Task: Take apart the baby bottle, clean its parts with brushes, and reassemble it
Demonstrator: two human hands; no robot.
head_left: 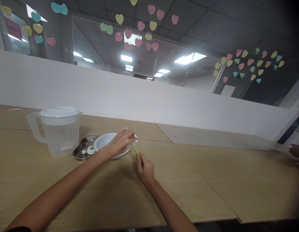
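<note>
My left hand (120,141) reaches over the right side of a white basin (103,141), its fingers closed on a pale white item (136,138) that shows only at its edges. What kind of item it is stays hidden behind the fingers. My right hand (145,170), lower and nearer to me, grips a thin bright-green stick (134,149). The stick slants up and left to the fingers of my left hand, where its far end is hidden. Left of the basin, a metal kidney dish (78,154) holds a small clear container (91,140) and white ring-like parts (91,150).
A lidded clear pitcher (61,135) with a handle stands at the left. Wooden table boards (188,180) meet at seams, with a white wall (139,100) and glass behind. Another person's hand (296,150) shows at the far right edge.
</note>
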